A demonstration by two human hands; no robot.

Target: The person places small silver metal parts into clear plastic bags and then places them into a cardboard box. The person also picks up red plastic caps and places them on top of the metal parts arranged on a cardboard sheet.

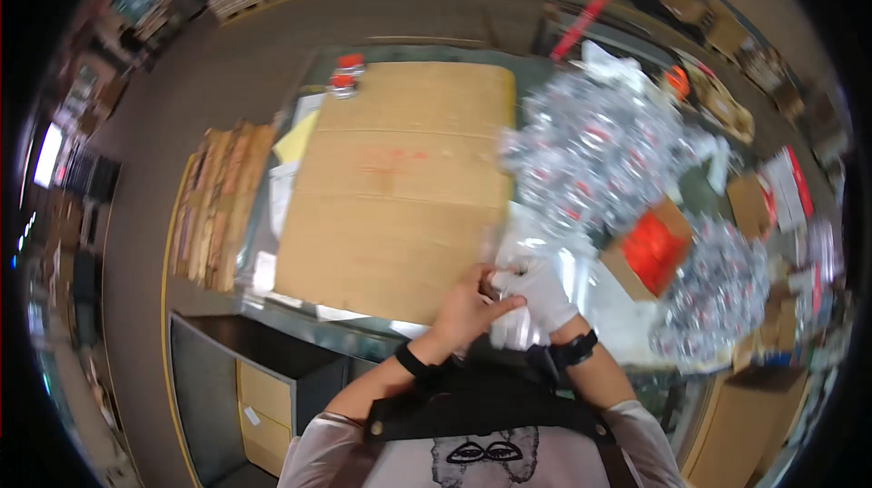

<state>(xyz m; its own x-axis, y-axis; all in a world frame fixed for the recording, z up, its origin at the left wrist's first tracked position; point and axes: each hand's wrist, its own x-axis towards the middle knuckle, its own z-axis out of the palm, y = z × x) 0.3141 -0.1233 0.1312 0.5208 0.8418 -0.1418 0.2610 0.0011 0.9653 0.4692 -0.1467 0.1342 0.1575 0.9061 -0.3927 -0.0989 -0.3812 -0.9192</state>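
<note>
My left hand point(465, 311), bare with a black band on its wrist, is closed beside the right edge of a large flat cardboard sheet point(391, 207). Meeting it fingertip to fingertip is my right hand point(538, 295), in a white glove with a dark watch behind it. The fingers of both are pinched together; what lies between them is small and blurred. Shiny clear plastic point(518, 332) shows just under the hands. Beyond them spreads a big heap of clear plastic packs point(595, 147) with red bits inside.
To the right stand an open carton with red contents point(649, 247) and a second heap of clear packs point(718, 284). Two red-lidded jars point(343, 84) sit at the cardboard's far left corner. Stacked wooden boards point(222, 202) are left of the table, above a dark open cabinet point(254, 379).
</note>
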